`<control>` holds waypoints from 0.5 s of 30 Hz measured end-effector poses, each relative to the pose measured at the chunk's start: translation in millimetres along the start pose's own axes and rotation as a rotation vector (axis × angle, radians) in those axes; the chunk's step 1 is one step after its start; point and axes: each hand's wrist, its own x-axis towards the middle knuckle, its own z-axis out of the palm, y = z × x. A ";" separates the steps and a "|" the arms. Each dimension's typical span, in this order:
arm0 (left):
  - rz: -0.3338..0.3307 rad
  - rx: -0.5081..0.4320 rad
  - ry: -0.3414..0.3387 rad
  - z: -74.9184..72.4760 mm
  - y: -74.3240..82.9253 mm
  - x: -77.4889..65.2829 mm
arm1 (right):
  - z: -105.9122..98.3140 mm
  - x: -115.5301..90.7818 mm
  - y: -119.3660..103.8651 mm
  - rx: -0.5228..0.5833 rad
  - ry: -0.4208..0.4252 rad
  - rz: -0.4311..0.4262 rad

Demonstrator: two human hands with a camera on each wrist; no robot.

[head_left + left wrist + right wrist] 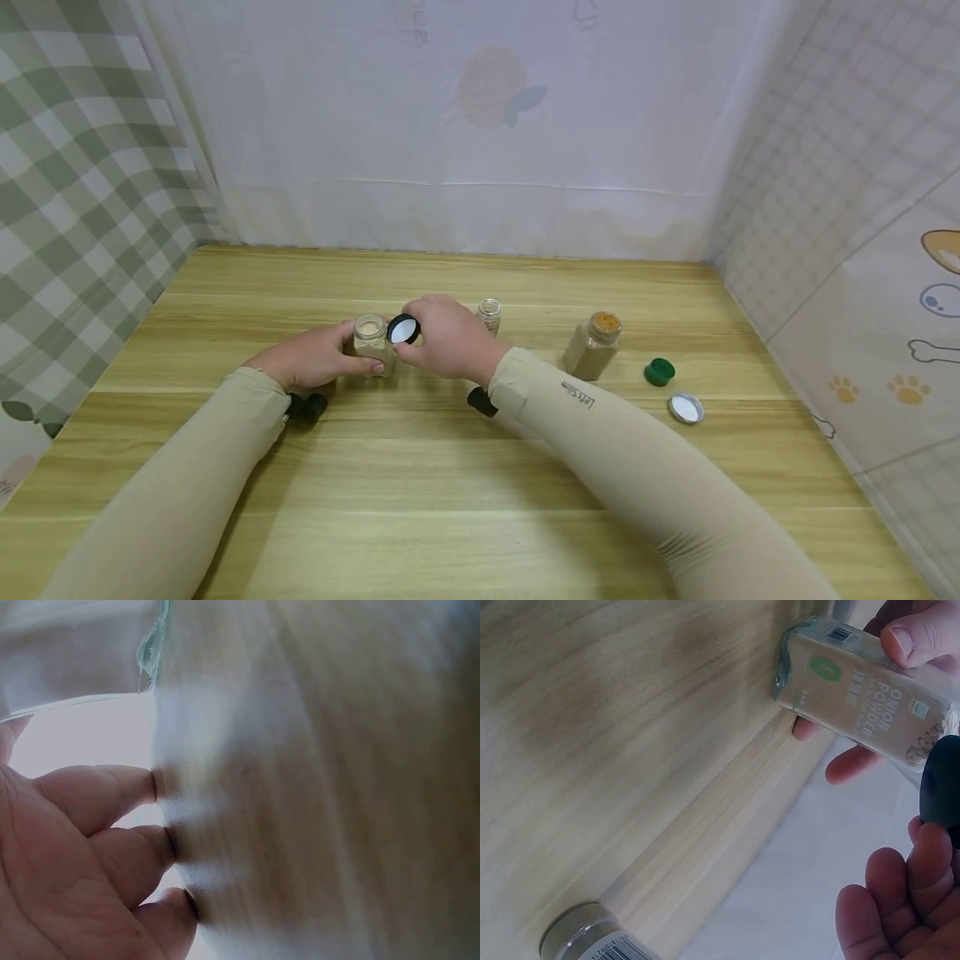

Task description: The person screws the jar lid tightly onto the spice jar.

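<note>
The left hand [318, 358] holds the onion powder jar [372, 357], its fingers curled round the glass with the thumb across the side facing the person. The jar is uncapped, mouth up, with pale powder showing inside; it is on the left part of the counter [420, 517], though whether its base touches the wood I cannot tell. In the right wrist view its label reads "ONION POWDER".

The right hand [453, 340] pinches a black lid [405, 331] between thumb and fingers, just beside the jar's mouth and tipped so that its white liner shows.

Behind the right hand stands a small clear jar [489, 314], also uncapped and partly hidden. Farther right, well apart from the hands, is an uncapped jar with orange contents at its mouth [590, 351]. To the right of that lie 2 loose closures: a green cap [660, 372] and, just beside it and nearer the person, a silver lid [686, 408] with its white inside up.

Both arms wear beige sleeves [645, 467]. A white cloth [322, 117] with a faint fruit print hangs behind the counter; a green and white checked cloth [82, 158] hangs at the left.
</note>
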 end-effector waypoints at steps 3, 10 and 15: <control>-0.004 0.005 0.003 -0.1 0.2 -0.3 | 0.8 0.4 0.4 -0.001 0.012 -0.012; -0.015 0.034 0.012 0.0 -0.4 0.6 | 1.1 0.9 -0.7 0.012 0.023 -0.011; -0.020 0.054 0.016 0.0 -0.6 1.0 | 0.4 0.9 -1.8 0.023 0.023 -0.006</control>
